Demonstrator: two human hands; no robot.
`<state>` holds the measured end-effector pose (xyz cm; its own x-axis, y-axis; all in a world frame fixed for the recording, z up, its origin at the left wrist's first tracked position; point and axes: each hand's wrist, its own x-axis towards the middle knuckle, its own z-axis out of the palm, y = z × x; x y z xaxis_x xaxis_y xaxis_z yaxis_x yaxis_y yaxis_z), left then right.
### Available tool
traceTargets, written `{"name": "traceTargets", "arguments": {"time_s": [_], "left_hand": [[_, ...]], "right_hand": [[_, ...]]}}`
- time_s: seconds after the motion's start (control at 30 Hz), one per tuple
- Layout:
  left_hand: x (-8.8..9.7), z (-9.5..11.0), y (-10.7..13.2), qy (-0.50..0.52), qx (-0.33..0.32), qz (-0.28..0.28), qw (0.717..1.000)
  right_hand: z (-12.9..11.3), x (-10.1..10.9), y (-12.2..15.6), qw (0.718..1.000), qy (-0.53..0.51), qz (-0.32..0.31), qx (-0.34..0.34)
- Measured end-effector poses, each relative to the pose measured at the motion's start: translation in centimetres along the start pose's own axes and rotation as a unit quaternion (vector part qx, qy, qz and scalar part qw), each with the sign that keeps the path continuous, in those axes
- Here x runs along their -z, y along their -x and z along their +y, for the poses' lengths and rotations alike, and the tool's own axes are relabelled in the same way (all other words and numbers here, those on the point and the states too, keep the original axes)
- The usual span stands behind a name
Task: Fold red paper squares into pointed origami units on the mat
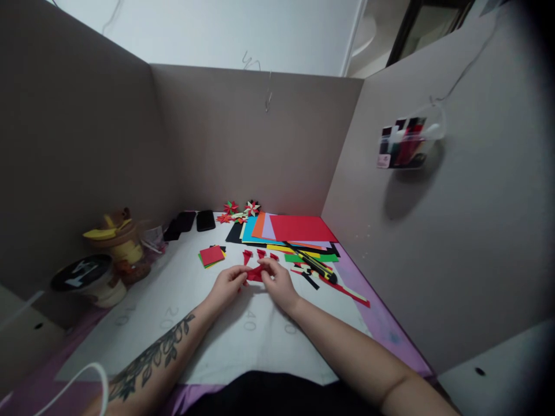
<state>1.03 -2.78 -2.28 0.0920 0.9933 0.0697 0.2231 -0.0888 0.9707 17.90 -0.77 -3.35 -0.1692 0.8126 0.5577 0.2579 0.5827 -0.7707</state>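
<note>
A small piece of red paper (255, 274) is held between my two hands above the white sheet on the table. My left hand (230, 281) pinches its left side, thumb and fingers together. On its right side my right hand (278, 283) grips it in the same way, and the fingers cover part of it. Just beyond my hands lie several small folded red paper pieces (247, 256). To the left of them sits a stack of paper squares (212, 255), red on top with green and yellow edges showing.
Coloured paper sheets (303, 228) lie at the back right. A yellow-black utility knife (318, 267) rests near paper strips (353, 293). Folded paper stars (252, 208) and a black phone (206, 220) are at the back. Tubs (104, 289) line the left; a clear cup (403, 141) hangs right.
</note>
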Motion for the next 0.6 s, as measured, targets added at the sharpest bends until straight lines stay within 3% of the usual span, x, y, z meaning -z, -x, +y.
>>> {"name": "traceTargets", "arguments": {"time_s": [0.2,0.47,0.53,0.6], "left_hand": [[-0.2,0.5,0.3,-0.037,-0.019,-0.017,0.999],[-0.4,1.1,0.6,-0.121,-0.075,-0.002,0.99],[-0.3,0.9,0.6,-0.125,-0.063,0.022,0.99],[-0.1,0.7,0.5,-0.115,-0.055,0.049,0.991]], "right_hand": [[-0.5,0.1,-0.2,0.998,-0.023,-0.05,-0.002],[-0.4,0.1,-0.2,0.99,-0.086,-0.034,-0.107],[0.0,-0.1,-0.3,0.976,-0.153,-0.029,-0.151],[0.2,-0.4,-0.5,0.942,-0.241,-0.017,-0.233]]}}
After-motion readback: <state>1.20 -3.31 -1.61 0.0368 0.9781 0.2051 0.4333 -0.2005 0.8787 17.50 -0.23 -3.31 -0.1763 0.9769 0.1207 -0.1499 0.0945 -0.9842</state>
